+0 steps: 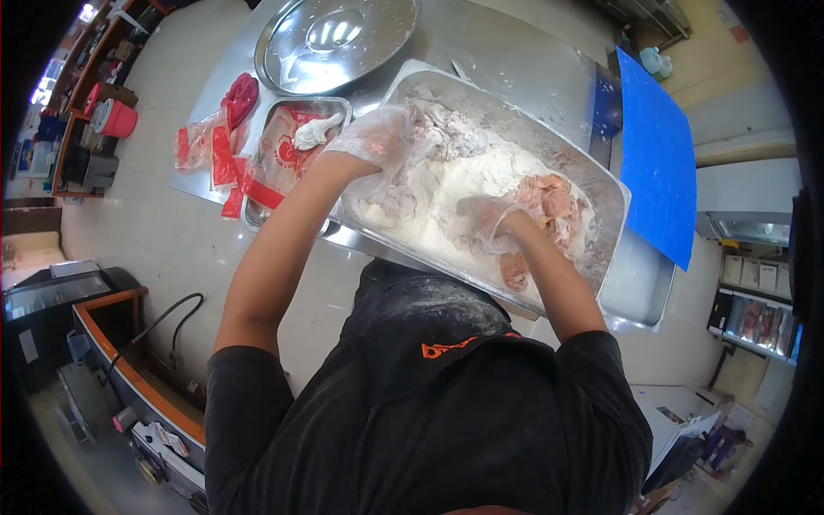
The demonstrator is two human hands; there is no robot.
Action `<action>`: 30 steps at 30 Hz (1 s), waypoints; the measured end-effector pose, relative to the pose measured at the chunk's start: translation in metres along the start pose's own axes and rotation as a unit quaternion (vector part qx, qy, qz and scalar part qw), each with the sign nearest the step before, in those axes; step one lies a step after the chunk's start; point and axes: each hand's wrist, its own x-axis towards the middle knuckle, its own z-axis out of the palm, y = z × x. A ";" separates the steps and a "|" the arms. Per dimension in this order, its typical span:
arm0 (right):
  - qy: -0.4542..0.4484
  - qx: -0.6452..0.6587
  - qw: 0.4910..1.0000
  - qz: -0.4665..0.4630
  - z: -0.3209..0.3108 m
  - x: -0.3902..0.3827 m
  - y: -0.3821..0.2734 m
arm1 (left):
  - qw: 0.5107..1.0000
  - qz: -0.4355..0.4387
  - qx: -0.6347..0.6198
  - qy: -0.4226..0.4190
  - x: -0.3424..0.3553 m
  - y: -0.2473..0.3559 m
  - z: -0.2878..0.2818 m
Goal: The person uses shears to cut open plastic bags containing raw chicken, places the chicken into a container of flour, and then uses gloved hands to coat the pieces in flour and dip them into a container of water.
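Note:
A deep metal tray [614,197] of white flour [493,159] lies before me, with meat pieces in it that look like chicken. My left hand [382,137], in a loose clear plastic glove, reaches over the tray's left side beside flour-coated chicken pieces [446,133]. Wrinkled plastic hides its fingers, so any grip is unclear. In the flour at the right, my gloved right hand [489,221] lies spread, its fingers partly buried. Barely floured, pinkish chicken pieces [549,202] are heaped just beyond it. Another piece [514,270] sits by the near wall.
Left of the tray, a smaller metal pan [343,107] holds red-printed plastic bags [287,150] and a white crumpled item [316,131]. A large round metal lid [335,43] rests on the steel table [515,51] behind. A blue board [657,163] stands at the right.

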 end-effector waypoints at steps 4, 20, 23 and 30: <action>0.050 0.011 0.998 0.020 0.006 -0.033 -0.014 | 1.000 0.029 0.007 0.010 -0.001 -0.003 0.003; 0.470 0.075 0.857 0.201 -0.030 -0.043 -0.056 | 0.994 -0.035 0.086 0.059 0.034 0.098 0.039; 0.353 0.109 0.898 0.237 -0.050 -0.056 -0.035 | 0.994 -0.005 0.059 0.095 0.031 0.085 0.057; 0.404 0.064 0.889 0.207 -0.052 -0.080 -0.029 | 0.991 0.012 0.068 0.117 0.030 0.105 0.055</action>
